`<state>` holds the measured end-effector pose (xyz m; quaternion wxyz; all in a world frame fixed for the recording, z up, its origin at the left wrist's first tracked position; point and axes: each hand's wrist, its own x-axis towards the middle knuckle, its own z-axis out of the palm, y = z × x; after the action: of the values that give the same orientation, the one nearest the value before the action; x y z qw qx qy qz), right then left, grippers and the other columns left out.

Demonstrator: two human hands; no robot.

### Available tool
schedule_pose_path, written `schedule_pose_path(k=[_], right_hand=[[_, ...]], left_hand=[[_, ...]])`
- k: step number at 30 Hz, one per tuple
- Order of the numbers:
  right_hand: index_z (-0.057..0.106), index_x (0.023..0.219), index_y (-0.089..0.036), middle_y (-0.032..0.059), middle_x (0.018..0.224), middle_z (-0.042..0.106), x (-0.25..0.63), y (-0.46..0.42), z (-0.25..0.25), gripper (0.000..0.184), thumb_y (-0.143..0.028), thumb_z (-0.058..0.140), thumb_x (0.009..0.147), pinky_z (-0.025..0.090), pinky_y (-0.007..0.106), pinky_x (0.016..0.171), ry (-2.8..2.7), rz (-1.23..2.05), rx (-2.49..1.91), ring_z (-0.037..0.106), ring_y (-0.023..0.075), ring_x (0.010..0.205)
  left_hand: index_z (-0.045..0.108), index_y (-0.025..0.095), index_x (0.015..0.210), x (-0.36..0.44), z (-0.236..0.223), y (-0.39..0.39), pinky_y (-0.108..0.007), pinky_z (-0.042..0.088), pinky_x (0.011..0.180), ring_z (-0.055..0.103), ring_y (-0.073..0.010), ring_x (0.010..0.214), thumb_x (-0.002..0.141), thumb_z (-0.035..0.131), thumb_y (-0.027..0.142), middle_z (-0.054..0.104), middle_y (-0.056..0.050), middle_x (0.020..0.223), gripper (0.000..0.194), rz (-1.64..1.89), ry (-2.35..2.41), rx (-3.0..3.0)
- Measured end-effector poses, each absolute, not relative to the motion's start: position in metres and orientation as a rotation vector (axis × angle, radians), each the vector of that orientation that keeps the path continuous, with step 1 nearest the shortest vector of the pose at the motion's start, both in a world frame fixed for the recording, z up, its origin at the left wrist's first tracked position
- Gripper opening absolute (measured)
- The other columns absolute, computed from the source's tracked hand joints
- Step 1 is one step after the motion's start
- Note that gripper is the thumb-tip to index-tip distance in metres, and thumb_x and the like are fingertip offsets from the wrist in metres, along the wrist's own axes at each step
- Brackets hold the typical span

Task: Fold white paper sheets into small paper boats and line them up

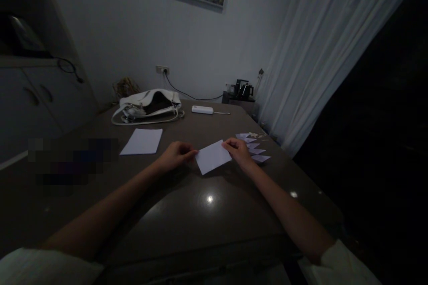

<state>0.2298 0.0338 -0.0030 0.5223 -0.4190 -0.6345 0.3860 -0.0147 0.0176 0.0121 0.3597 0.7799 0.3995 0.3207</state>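
Note:
Between my two hands a small rectangular sheet of white paper (214,157) is held tilted above the dark table. My left hand (177,155) pinches its left corner between thumb and fingers. At the upper right corner, my right hand (238,150) grips the same sheet, also in a pinch. Just beyond my right hand lie several pointed pieces of folded white paper (259,158), overlapping in a row and partly hidden by that hand. Left of my left hand rests a flat stack of white paper (142,141).
A white handbag (149,104) stands at the table's back left. Behind the paper lies a white device with a short cord (202,110). Small pale scraps (257,135) lie near the right edge. A black kettle (246,91) sits on a stand beyond the table (187,213).

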Motion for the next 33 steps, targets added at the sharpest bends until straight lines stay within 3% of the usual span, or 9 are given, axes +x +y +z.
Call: schedule_pose_path(k=[10,14,17,21,25,28,33], right_hand=[[0.054,0.064,-0.015,-0.0045,0.053,0.05,0.226,0.027,-0.003,0.028,-0.04,0.067,0.066,0.031,0.018,0.042,-1.695,1.089,-1.038,0.042,0.0062,0.044],[0.056,0.066,-0.015,-0.0027,0.056,0.052,0.224,0.022,-0.001,0.029,-0.043,0.061,0.074,0.035,0.018,0.044,-1.684,1.2,-0.972,0.046,0.0076,0.047],[0.06,0.087,-0.017,-0.0002,0.069,0.061,0.222,0.018,0.001,0.024,-0.039,0.059,0.077,0.039,0.018,0.047,-1.61,1.349,-0.889,0.053,0.0092,0.055],[0.051,0.12,-0.023,0.0033,0.091,0.067,0.218,0.013,0.0,0.049,-0.029,0.066,0.074,0.044,0.019,0.057,-1.727,1.452,-0.749,0.058,0.0102,0.067],[0.063,0.105,-0.018,0.0062,0.098,0.066,0.216,0.015,-0.006,0.036,-0.028,0.069,0.072,0.046,0.024,0.069,-1.938,1.414,-0.669,0.06,0.0137,0.082],[0.068,0.095,-0.015,0.0053,0.087,0.066,0.217,0.017,-0.009,0.029,-0.035,0.064,0.076,0.045,0.023,0.061,-2.037,1.349,-0.721,0.057,0.0113,0.068],[0.067,0.079,-0.012,0.0011,0.068,0.06,0.218,0.017,-0.007,0.035,-0.046,0.063,0.075,0.041,0.02,0.052,-2.085,1.323,-0.744,0.051,0.0087,0.054]], left_hand=[[0.061,0.013,0.073,-0.023,-0.004,0.033,-0.022,0.039,0.053,0.052,-0.0125,0.054,0.073,0.06,0.048,0.058,0.0,0.06,0.035,1.157,1.139,1.773],[0.059,0.013,0.074,-0.021,-0.004,0.032,-0.022,0.039,0.052,0.051,-0.0124,0.054,0.073,0.059,0.049,0.057,0.0,0.061,0.035,1.178,1.154,1.742],[0.058,0.014,0.077,-0.015,-0.003,0.029,-0.022,0.038,0.05,0.051,-0.0133,0.055,0.074,0.056,0.049,0.056,0.0,0.061,0.035,1.136,1.152,1.79],[0.057,0.015,0.081,-0.009,-0.003,0.024,-0.023,0.037,0.05,0.052,-0.0144,0.057,0.075,0.053,0.047,0.058,-0.001,0.065,0.033,1.08,1.145,1.901],[0.056,0.017,0.081,-0.009,-0.005,0.023,-0.023,0.036,0.05,0.051,-0.0145,0.057,0.078,0.051,0.045,0.057,0.0,0.066,0.029,1.059,1.142,1.997],[0.055,0.017,0.085,-0.008,-0.007,0.021,-0.022,0.036,0.05,0.051,-0.0137,0.056,0.08,0.05,0.043,0.058,0.0,0.066,0.027,0.99,1.079,2.051],[0.058,0.015,0.098,-0.005,-0.003,0.016,-0.022,0.039,0.052,0.054,-0.014,0.06,0.075,0.06,0.04,0.059,-0.001,0.071,0.033,0.908,0.988,1.98]])
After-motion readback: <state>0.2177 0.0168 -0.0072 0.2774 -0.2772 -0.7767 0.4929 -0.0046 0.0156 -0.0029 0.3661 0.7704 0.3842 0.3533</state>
